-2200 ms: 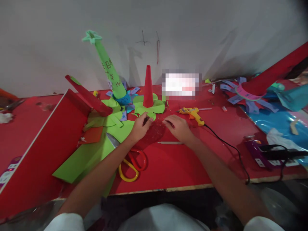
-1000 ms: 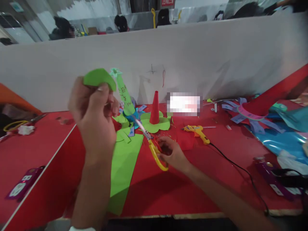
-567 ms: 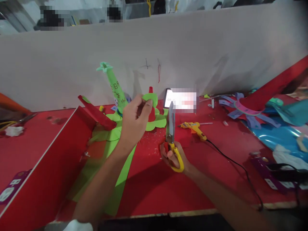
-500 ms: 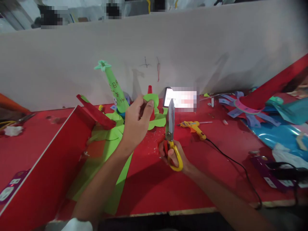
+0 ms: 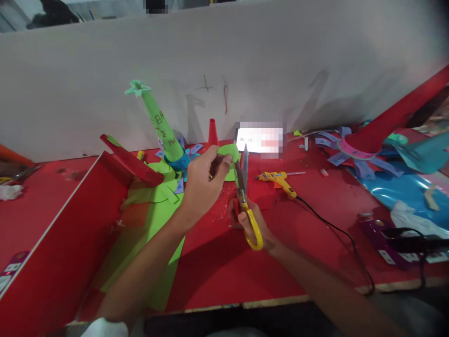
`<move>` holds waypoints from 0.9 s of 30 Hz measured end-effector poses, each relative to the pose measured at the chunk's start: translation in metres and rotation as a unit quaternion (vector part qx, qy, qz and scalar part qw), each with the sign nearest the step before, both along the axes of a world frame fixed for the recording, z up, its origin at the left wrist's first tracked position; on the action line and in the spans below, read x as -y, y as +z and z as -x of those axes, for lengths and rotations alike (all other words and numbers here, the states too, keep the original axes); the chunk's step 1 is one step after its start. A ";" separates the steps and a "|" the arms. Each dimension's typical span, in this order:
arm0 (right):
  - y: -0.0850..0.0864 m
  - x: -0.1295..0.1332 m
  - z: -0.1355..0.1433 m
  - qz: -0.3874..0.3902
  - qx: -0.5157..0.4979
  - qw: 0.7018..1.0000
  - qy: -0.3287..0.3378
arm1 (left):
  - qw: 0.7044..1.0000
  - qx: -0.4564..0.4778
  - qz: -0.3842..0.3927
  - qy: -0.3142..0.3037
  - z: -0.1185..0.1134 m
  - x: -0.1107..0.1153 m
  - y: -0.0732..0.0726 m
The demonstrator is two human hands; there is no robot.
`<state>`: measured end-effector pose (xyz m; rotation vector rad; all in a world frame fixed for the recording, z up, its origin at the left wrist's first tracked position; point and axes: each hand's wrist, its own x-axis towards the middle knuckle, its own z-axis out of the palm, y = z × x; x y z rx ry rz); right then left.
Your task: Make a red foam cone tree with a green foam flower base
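Pinched between the thumb and fingers of my left hand [image 5: 206, 180] is a green sheet cut-out [image 5: 228, 150] with rounded edges. My right hand [image 5: 253, 217] grips yellow-handled scissors [image 5: 242, 182], their blades pointing up and slightly parted. The blades are at the right edge of the green piece; whether they bite into it I cannot tell. Behind my hands stands a small red cone [image 5: 212, 132]. To the left, a tall green cone [image 5: 162, 124] with writing and a star-shaped top rises from a blue base. Green sheets [image 5: 164, 252] lie under my left forearm.
A yellow hot glue gun [image 5: 278, 181] lies right of the scissors, its black cord running to the front edge. A red divider [image 5: 70, 224] stands at left. Against the grey wall leans a lit phone [image 5: 252, 140]. Blue glossy sheet [image 5: 389, 187] and a purple box [image 5: 382, 241] are at right.
The scissors have moved from beside the green cut-out to its right edge, and their blades have parted. My left hand has shifted slightly right with the piece, and the view has tilted a little.
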<state>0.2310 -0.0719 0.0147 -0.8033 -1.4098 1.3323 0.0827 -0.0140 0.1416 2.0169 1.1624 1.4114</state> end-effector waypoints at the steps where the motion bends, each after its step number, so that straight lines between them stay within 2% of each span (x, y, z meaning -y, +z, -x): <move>1: 0.001 0.000 0.000 -0.005 0.002 1.000 -0.005 | 1.000 -0.007 -0.003 0.002 -0.001 0.001 0.000; 9: 0.009 -0.002 -0.002 -0.006 0.022 0.999 -0.025 | 1.000 -0.021 -0.002 0.001 -0.008 0.006 -0.002; 18: 0.003 -0.005 -0.002 -0.030 0.041 0.997 -0.062 | 0.999 -0.018 0.024 0.020 -0.013 0.010 -0.002; 27: 0.001 -0.005 -0.002 0.007 0.040 0.997 -0.071 | 0.999 -0.002 0.035 0.016 -0.014 0.010 -0.004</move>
